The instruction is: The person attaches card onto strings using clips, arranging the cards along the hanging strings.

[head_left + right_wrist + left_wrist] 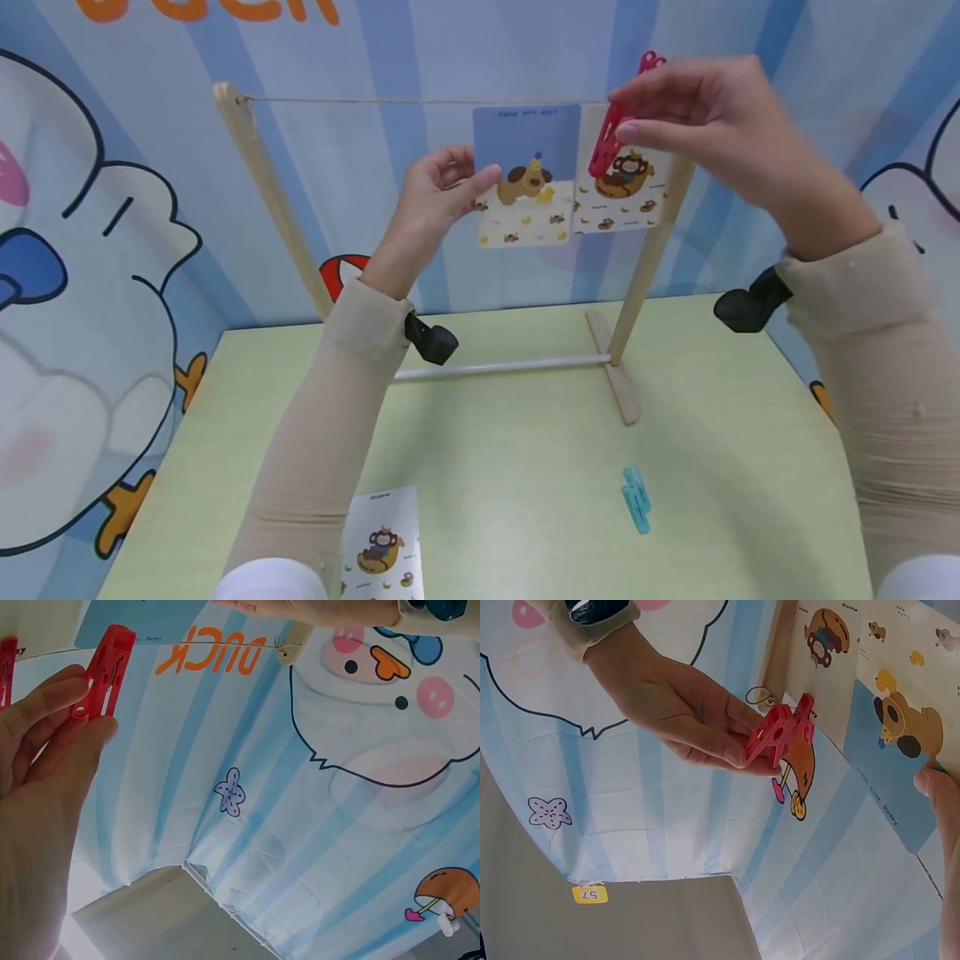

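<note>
My left hand pinches the left edge of a blue-and-cream card with a puppy printed on it. The card's top edge lies along a thin string. In my right hand a red clothespin is held between thumb and fingers, in front of the seam between two cards. A white monkey card hangs beside the puppy card, with another red clothespin at its top. The right wrist view shows the held clothespin close below the blue card.
The string runs between two wooden posts, joined low down by a white rod. On the table lie a blue clothespin and a second monkey card, partly behind my left sleeve. A cartoon-printed backdrop stands behind.
</note>
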Demonstrator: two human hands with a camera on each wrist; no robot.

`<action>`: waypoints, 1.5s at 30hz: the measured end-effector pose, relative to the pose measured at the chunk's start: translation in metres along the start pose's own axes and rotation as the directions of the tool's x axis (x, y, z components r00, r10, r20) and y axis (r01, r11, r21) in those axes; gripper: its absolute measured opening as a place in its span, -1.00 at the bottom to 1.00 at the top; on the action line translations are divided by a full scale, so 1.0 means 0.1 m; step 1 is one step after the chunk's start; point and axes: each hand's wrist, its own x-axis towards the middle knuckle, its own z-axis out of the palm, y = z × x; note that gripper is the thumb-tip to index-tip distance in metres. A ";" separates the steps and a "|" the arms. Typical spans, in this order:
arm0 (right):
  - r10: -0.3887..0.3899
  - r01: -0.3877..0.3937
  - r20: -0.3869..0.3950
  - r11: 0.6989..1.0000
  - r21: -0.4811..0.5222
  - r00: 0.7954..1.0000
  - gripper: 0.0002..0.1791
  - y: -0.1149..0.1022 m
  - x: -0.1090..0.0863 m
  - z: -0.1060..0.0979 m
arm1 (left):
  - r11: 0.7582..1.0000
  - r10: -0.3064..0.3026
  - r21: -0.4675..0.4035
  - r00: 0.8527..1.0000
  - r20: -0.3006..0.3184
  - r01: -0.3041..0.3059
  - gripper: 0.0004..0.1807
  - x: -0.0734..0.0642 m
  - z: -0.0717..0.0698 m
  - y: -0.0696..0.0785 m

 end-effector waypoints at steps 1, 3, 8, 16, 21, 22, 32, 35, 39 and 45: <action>0.005 -0.005 -0.007 1.000 0.000 1.000 -0.65 -0.03 0.02 0.00 | 1.000 0.004 0.002 1.000 -0.001 -0.004 -0.67 0.01 0.00 0.00; 0.028 -0.028 -0.024 1.000 0.006 0.999 -0.64 -0.07 0.06 0.00 | 1.000 0.006 0.005 1.000 -0.004 -0.006 -0.68 0.01 0.00 0.01; 0.083 -0.082 -0.081 0.996 0.022 0.993 -0.62 -0.18 0.18 -0.01 | 1.000 -0.003 -0.001 1.000 -0.013 0.003 -0.72 -0.08 0.03 0.11; 0.109 -0.105 -0.141 0.994 0.033 0.984 -0.59 -0.29 0.33 0.03 | 1.000 0.016 -0.018 1.000 -0.002 -0.016 -0.74 -0.05 0.00 0.07; 0.152 -0.147 -0.154 0.988 0.040 0.976 -0.53 -0.35 0.44 0.11 | 0.999 0.018 -0.031 1.000 0.001 -0.018 -0.70 0.04 -0.03 -0.01; 0.166 -0.162 -0.155 0.986 0.036 0.974 -0.53 -0.36 0.46 0.12 | 0.999 0.020 -0.028 1.000 0.001 -0.020 -0.70 0.05 -0.03 -0.02; 0.195 -0.188 -0.135 0.980 0.062 0.971 -0.58 -0.36 0.56 0.19 | 0.998 0.055 -0.017 0.998 0.015 -0.055 -0.68 0.05 -0.01 -0.02; 0.195 -0.188 -0.126 0.980 0.060 0.973 -0.60 -0.35 0.60 0.21 | 0.998 0.056 -0.016 0.998 0.011 -0.056 -0.68 0.05 -0.01 -0.02; 0.189 -0.182 -0.119 0.981 0.066 0.975 -0.61 -0.33 0.66 0.24 | 0.998 0.055 -0.015 0.998 0.005 -0.055 -0.68 0.05 0.00 -0.02; 0.186 -0.181 -0.116 0.982 0.049 0.976 -0.62 -0.32 0.69 0.24 | 0.998 0.057 -0.011 0.998 0.009 -0.057 -0.69 0.05 0.01 -0.01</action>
